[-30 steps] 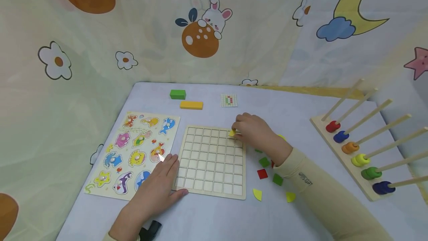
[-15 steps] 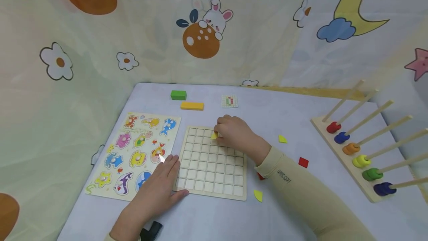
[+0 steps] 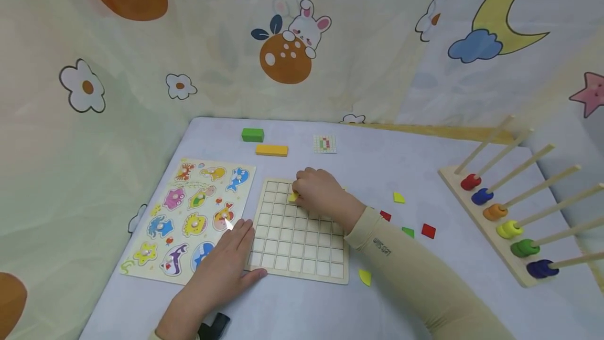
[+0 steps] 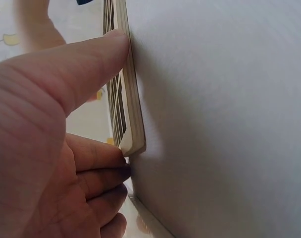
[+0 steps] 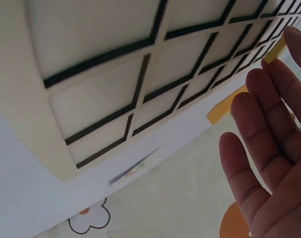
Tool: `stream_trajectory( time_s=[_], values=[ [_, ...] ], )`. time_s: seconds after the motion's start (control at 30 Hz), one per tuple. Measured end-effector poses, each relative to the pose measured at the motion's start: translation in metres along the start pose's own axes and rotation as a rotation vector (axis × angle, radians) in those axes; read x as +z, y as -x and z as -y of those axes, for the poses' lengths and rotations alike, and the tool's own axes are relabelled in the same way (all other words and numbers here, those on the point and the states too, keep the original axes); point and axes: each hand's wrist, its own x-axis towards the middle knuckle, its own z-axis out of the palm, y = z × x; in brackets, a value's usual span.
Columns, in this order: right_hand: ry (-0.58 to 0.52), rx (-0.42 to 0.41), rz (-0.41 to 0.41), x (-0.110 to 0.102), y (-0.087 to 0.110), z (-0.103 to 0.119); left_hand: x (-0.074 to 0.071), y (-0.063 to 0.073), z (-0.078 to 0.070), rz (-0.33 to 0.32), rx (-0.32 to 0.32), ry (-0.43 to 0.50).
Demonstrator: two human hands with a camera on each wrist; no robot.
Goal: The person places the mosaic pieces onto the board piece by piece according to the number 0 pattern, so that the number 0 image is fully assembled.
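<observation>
My right hand [image 3: 325, 193] is over the upper part of the wooden grid board [image 3: 302, 248], pinching a small yellow tile [image 3: 293, 197] between thumb and index finger. In the right wrist view that yellow tile [image 5: 275, 49] shows edge-on close over the grid, with the other fingers loosely spread. My left hand [image 3: 222, 269] rests at the board's left side, its fingers fairly straight. The left wrist view shows the thumb [image 4: 98, 59] against the board's edge [image 4: 133, 109] and the fingertips by its corner.
Loose yellow, red [image 3: 428, 231] and green tiles lie right of the board, partly under the sleeve. An animal puzzle [image 3: 189, 240] lies left. Behind are a green block [image 3: 252, 135], an orange block [image 3: 271, 150] and a pattern card [image 3: 325, 144]. A peg rack [image 3: 486, 224] stands right.
My right hand has moved left along the board's upper rows with the yellow tile, uncovering some loose tiles on the right. The left hand has stayed in place.
</observation>
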Motion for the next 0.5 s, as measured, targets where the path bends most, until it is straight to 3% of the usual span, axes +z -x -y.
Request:
stream_trajectory(
  time_s=[0.5],
  values=[
    [-0.018,0.014,0.02,0.0083,-0.007,0.0031,0.0041,0.0002,0.0034,-0.002,-0.014,0.004]
  ],
)
